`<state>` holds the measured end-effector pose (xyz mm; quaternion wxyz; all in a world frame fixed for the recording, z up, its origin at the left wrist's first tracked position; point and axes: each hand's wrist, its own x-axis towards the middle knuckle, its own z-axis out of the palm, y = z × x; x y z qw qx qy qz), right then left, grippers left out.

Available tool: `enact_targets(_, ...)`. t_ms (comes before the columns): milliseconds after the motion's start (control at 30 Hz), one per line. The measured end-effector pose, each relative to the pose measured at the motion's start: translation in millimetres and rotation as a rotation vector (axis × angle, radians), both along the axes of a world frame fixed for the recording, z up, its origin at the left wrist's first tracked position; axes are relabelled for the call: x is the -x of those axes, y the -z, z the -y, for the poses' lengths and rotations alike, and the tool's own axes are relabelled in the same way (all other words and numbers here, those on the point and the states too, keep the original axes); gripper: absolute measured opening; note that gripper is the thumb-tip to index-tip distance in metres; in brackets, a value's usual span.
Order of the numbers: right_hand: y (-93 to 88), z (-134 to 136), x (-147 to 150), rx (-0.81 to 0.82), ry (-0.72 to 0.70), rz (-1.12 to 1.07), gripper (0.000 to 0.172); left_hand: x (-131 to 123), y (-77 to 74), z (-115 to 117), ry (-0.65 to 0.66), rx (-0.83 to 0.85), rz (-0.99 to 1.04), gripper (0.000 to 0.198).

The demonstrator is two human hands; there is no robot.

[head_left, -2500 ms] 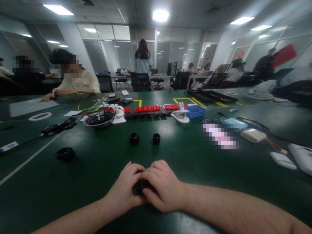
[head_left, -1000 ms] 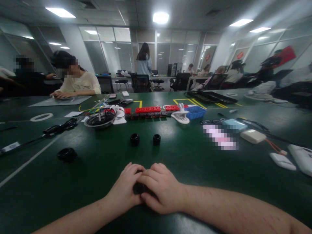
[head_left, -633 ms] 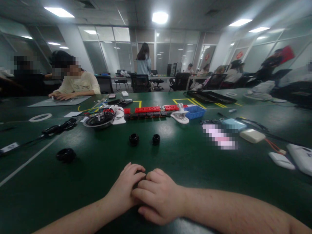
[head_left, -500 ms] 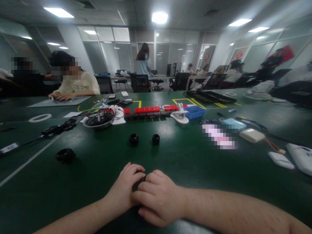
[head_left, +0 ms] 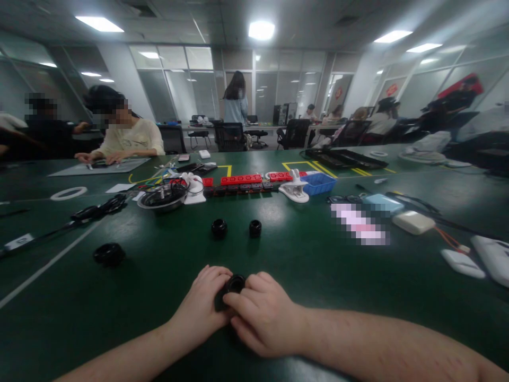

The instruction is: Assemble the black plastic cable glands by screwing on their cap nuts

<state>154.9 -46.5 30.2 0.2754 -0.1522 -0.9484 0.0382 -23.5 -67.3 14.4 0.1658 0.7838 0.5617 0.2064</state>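
Between my hands, near the front of the green table, is a black ring-shaped fitting (head_left: pixel 235 283) with a round opening facing up. My left hand (head_left: pixel 204 297) is curled against its left side, the fingers closed on it. From the right, my right hand (head_left: pixel 264 313) grips it with bent fingers, which hide its lower part. Beyond my hands, two smaller black fittings stand apart: one on the left (head_left: pixel 218 228), one on the right (head_left: pixel 255 228). A larger black fitting (head_left: pixel 108 254) lies farther left.
Across the table (head_left: pixel 167 244) run red power strips (head_left: pixel 240 180), with a metal bowl (head_left: pixel 162 201), a white clip (head_left: pixel 294 188) and a blue bin (head_left: pixel 319 184) nearby. To the right are a white box (head_left: pixel 413 222) and cables. A co-worker (head_left: pixel 123 135) sits at the far left.
The right hand's fingers have drawn back slightly right, and the black fitting's opening now shows between the hands. The camera view has shifted a little; the other fittings stay in place.
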Motion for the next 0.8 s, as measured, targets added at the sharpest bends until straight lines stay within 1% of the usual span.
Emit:
enact_targets(200,-2.2,-4.8,-1.2,0.087,0.072,0.030,0.034,1.2,-1.2,0.1,0.021,0.019,0.015,0.029)
enact_targets(400,-2.5,-7.4,-1.5,0.167,0.143,0.040,0.034,0.9,0.3,1.3,0.025,0.000,0.017,0.032)
enact_targets(800,-2.5,-9.6,0.7,0.200,0.202,0.071,0.034,-1.4,-1.8,3.0,0.029,-0.018,-0.038,0.030)
